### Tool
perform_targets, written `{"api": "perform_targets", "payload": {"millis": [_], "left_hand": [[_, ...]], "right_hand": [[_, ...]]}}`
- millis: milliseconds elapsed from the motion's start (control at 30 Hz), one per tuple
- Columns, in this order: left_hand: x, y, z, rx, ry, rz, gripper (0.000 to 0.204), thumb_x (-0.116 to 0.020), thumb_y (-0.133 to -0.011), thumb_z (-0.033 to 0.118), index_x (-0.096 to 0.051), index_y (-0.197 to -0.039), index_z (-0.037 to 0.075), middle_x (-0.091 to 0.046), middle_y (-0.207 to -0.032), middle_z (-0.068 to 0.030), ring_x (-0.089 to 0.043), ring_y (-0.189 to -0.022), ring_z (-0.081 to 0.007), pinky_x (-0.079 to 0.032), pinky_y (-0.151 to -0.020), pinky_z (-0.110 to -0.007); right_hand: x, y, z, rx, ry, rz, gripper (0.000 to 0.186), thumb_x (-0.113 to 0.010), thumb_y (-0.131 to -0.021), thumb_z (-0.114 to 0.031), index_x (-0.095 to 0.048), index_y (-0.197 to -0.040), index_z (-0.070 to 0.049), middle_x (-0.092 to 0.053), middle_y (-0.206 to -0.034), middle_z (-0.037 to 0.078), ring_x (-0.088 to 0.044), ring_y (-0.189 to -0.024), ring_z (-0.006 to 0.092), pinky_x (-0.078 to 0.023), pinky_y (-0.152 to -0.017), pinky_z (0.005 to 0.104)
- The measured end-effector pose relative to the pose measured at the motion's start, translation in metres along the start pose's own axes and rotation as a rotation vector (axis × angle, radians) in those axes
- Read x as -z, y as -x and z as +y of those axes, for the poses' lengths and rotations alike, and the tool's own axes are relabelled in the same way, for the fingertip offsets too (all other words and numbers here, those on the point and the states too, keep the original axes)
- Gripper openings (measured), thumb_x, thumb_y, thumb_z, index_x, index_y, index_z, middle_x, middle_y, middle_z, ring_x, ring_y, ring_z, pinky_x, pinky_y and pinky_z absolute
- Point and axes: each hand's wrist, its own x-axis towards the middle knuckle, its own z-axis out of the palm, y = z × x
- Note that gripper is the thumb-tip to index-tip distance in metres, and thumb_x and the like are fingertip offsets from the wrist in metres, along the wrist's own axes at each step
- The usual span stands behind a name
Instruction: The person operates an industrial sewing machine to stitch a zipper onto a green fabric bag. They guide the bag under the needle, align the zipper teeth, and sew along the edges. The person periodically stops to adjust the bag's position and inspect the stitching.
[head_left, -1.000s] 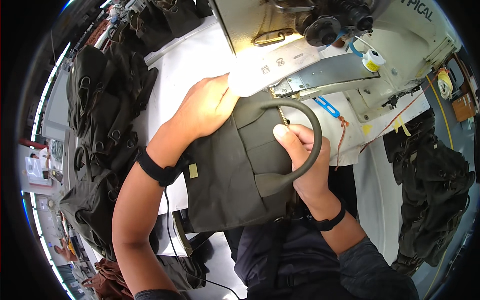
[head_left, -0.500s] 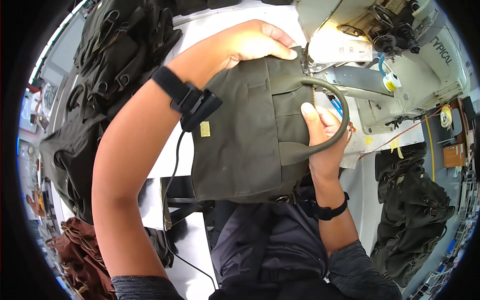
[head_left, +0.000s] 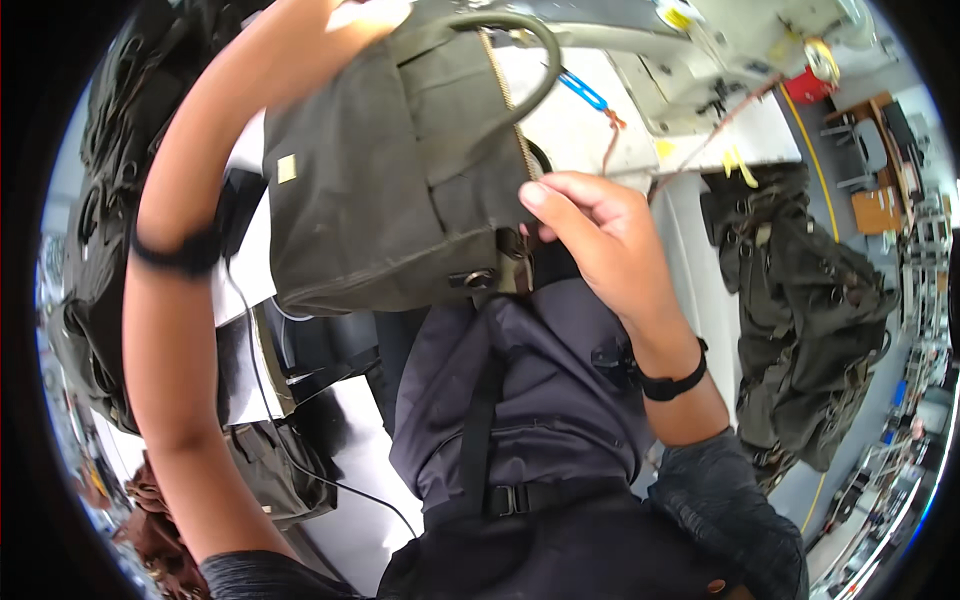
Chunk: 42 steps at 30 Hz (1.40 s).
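An olive-green fabric handbag (head_left: pixel 350 180) is tilted above my lap, with a small pale tag on its side. It has a rounded carrying handle (head_left: pixel 556 75) and a brass-toothed zip (head_left: pixel 508 90) along its right edge. My right hand (head_left: pixel 615 240) is closed at the bag's near right corner, thumb against the zip edge and fingers curled beneath. My left hand (head_left: pixel 368 14) is at the bag's far left edge. It is blurred and cut off by the picture's top, so its fingers are hidden.
A pale sewing machine (head_left: pixel 690 85) stands at the far right, with blue thread snips (head_left: pixel 583 89) on its white table. Piles of olive bags lie right (head_left: pixel 805 310) and left (head_left: pixel 105 170). Reddish-brown bags (head_left: pixel 165 545) are at lower left. A black cable (head_left: pixel 262 385) hangs from my left wrist.
The handbag has moved left, away from the sewing machine head, and tilted. My left hand has gone left with it to the picture's top; my right hand has slid nearer along the zip edge.
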Motion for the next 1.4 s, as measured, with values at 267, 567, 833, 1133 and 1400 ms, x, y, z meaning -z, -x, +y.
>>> {"api": "perform_targets", "payload": {"millis": [267, 567, 833, 1133, 1400], "left_hand": [[-0.109, 0.146, 0.117, -0.184, -0.37, 0.276, 0.055, -0.086, -0.075, 0.004, -0.063, -0.124, 0.007, -0.063, -0.137, -0.0121, -0.057, -0.131, -0.0377, -0.044, -0.109, -0.048], [-0.14, 0.119, 0.082, -0.476, -0.44, 0.622, 0.022, -0.079, -0.079, 0.006, -0.076, -0.101, 0.011, -0.076, -0.103, 0.0002, -0.071, -0.096, -0.02, -0.049, -0.091, -0.037], [-0.141, 0.12, 0.079, -0.423, -0.424, 0.577, 0.019, -0.079, -0.079, 0.007, -0.078, -0.098, 0.011, -0.077, -0.101, 0.0019, -0.072, -0.093, -0.016, -0.047, -0.089, -0.035], [-0.142, 0.12, 0.086, -0.357, -0.405, 0.553, 0.021, -0.084, -0.082, 0.001, -0.077, -0.098, 0.012, -0.079, -0.099, -0.0004, -0.074, -0.09, -0.0184, -0.049, -0.088, -0.035], [-0.147, 0.118, 0.088, -0.349, -0.472, 0.537, 0.021, -0.083, -0.083, 0.003, -0.076, -0.1, 0.014, -0.079, -0.102, 0.0018, -0.074, -0.091, -0.0159, -0.05, -0.092, -0.036]], "right_hand": [[-0.002, -0.002, 0.006, -0.18, -0.335, -0.088, 0.023, -0.073, -0.101, -0.023, -0.078, -0.095, -0.001, -0.069, -0.075, -0.002, -0.056, -0.062, 0.0024, -0.04, -0.057, 0.0202], [-0.013, 0.001, 0.007, -0.287, -0.676, -0.024, 0.024, -0.072, -0.101, -0.019, -0.074, -0.089, 0.001, -0.066, -0.069, 0.0, -0.056, -0.055, 0.0044, -0.043, -0.048, 0.0225], [-0.022, 0.008, 0.019, -0.238, -0.696, -0.056, 0.028, -0.068, -0.105, -0.025, -0.07, -0.09, -0.001, -0.058, -0.064, -0.002, -0.052, -0.052, 0.0048, -0.044, -0.047, 0.023], [-0.024, 0.005, 0.022, -0.312, -0.762, -0.102, 0.031, -0.065, -0.107, -0.028, -0.067, -0.087, -0.005, -0.058, -0.071, -0.003, -0.051, -0.056, 0.0033, -0.044, -0.05, 0.0222], [-0.033, 0.004, 0.028, -0.13, -0.689, -0.004, 0.031, -0.065, -0.108, -0.027, -0.068, -0.088, -0.004, -0.056, -0.073, -0.007, -0.044, -0.068, 0.0001, -0.036, -0.058, 0.0219]]}}
